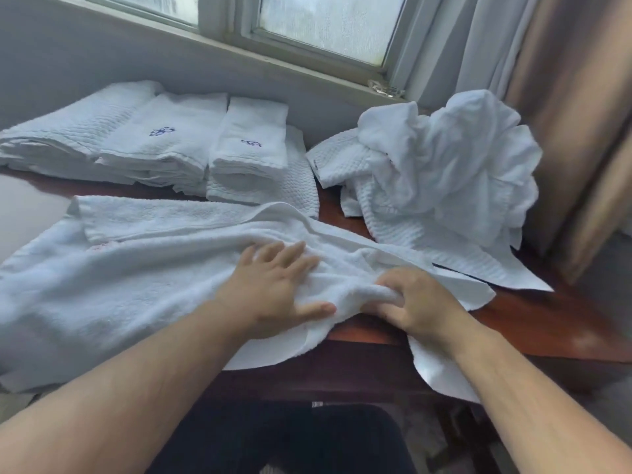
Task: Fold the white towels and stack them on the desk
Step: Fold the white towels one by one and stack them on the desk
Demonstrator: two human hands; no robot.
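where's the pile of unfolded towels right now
In the head view, the crumpled pile sits on the far right of the desk, beside the curtain and just below the window sill, to the right of the folded stacks.

Soft, cool daylight from the window [328, 25]; slight blur, with wide-angle bending at edges.

The brown desk [533, 319] has a big white towel [102, 285] spread across its front, with one edge hanging over. At the back left sit folded towels [154, 145] in piles. A messy heap of towels [444, 172] sits at the back right.
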